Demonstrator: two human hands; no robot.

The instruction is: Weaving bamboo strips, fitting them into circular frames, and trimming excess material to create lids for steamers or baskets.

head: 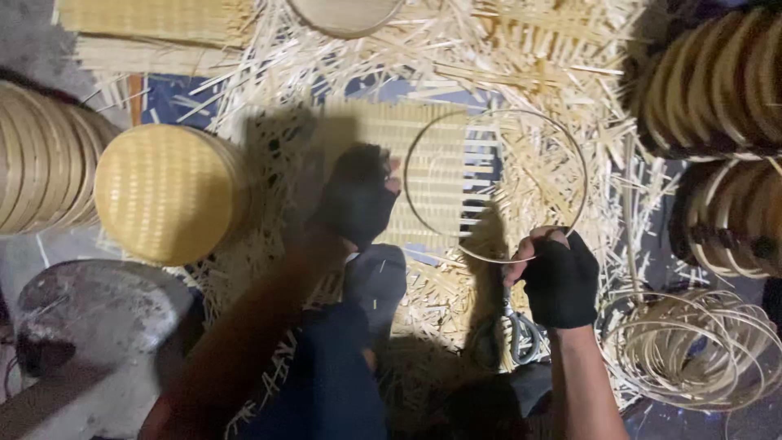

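My right hand [559, 277], in a black fingerless glove, pinches the near edge of a thin round bamboo hoop [570, 147]. The hoop lies over the right part of a flat woven bamboo mat [415, 143]. In a matching glove, my left hand [358, 200] rests palm down on the mat's left part, fingers spread. Scissors [511, 330] lie on the ground just below my right hand.
Bamboo slivers [521, 49] litter the ground all around. A stack of woven baskets [167, 191] lies at the left, more stacks [717, 81] at the right. A bundle of loose hoops [692, 346] sits at lower right. A grey round stone-like block [98, 305] is at lower left.
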